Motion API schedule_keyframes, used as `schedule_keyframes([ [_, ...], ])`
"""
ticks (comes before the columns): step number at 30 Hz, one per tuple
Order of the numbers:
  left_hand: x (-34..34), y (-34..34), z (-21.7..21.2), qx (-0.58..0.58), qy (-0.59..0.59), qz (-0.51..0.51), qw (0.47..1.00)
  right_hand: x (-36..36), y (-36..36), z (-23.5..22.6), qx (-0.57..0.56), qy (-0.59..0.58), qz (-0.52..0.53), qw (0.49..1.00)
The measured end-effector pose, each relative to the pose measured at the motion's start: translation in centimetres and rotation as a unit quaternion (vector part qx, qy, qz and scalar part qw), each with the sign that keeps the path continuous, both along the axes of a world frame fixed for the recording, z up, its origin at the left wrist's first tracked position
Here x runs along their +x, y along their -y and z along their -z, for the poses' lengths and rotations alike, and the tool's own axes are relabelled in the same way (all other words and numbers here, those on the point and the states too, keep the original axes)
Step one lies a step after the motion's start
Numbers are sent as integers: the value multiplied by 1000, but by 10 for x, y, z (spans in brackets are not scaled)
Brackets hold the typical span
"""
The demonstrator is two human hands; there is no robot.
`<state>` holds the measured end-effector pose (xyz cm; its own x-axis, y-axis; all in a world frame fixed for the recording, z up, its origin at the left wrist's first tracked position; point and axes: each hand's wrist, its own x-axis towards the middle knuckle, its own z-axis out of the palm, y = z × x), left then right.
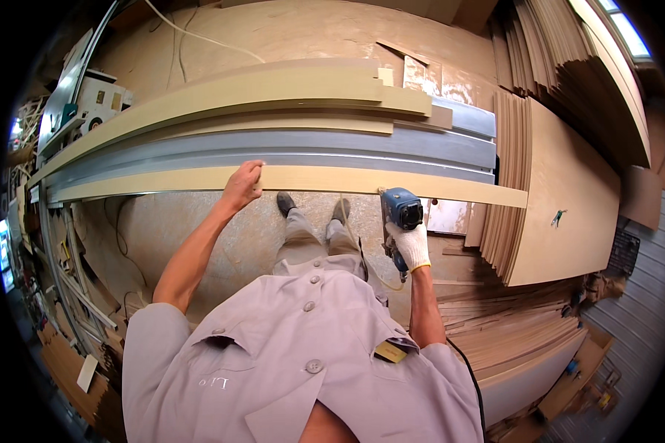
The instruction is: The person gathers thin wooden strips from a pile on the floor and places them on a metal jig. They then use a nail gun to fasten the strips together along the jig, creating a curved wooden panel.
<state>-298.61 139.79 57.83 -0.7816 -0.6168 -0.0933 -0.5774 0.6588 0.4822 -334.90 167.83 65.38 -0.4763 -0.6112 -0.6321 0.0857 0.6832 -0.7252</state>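
Note:
A long, pale yellow board [325,178] lies along the near edge of the metal-railed bench. My bare left hand [244,184] is closed on this board left of its middle, with the thumb side uppermost; some fingers are hidden. In its white glove, my right hand [410,245] grips the handle of a blue and black air nail gun [401,207]. The tool's front end is against or very close to the board's near edge; exact contact is hidden. A thin pale hose runs from the handle's lower end.
More pale boards [303,87] are piled on the grey metal rails [451,151] beyond. Stacked panels [569,192] stand at the right, with further sheets [524,347] below. A white machine [100,100] is at the far left. My feet [286,204] are on the floor under the bench edge.

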Motion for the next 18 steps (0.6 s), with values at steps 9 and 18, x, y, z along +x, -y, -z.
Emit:
schedule_keyframes([
  [9,-1,-1,4,0,-3,-13,1000,-45,-30,-1,-31,7,88,996],
  [18,3,0,8,-4,-18,-4,1000,-78,-50,11,-38,5,158,987],
])
